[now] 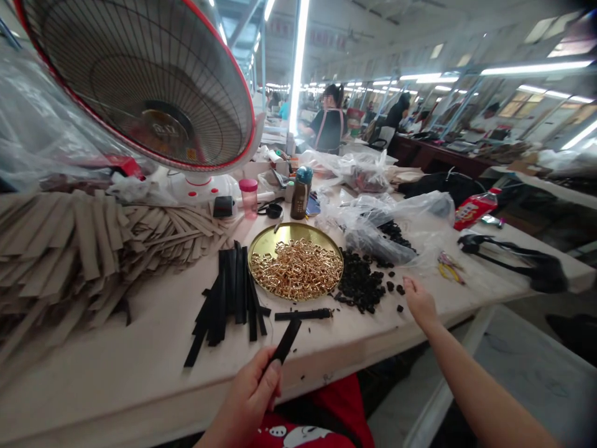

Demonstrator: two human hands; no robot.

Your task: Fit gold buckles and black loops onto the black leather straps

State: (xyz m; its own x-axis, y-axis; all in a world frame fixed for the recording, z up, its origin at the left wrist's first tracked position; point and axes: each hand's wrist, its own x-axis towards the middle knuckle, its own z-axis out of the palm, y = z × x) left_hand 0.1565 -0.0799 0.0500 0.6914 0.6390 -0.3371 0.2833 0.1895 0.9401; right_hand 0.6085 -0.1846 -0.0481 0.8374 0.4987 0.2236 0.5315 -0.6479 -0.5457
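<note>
My left hand (254, 389) is closed on one end of a black strap (285, 341), held just over the near table edge. My right hand (418, 300) reaches forward over the table, fingers loosely curled, close to a heap of small black pieces (361, 286); whether it pinches one is unclear. A round gold tray (268, 244) holds several gold buckles (298, 269). A bundle of black straps (228, 298) lies left of the tray, and a single strap with a fitting (303, 314) lies in front of it.
A large pile of tan strips (79, 249) covers the left of the table. A round heater (140, 81) stands behind, with bottles (301, 193) and plastic bags (396, 224). Pliers (448, 267) and a black tool (513, 258) lie right. Other people work in the background.
</note>
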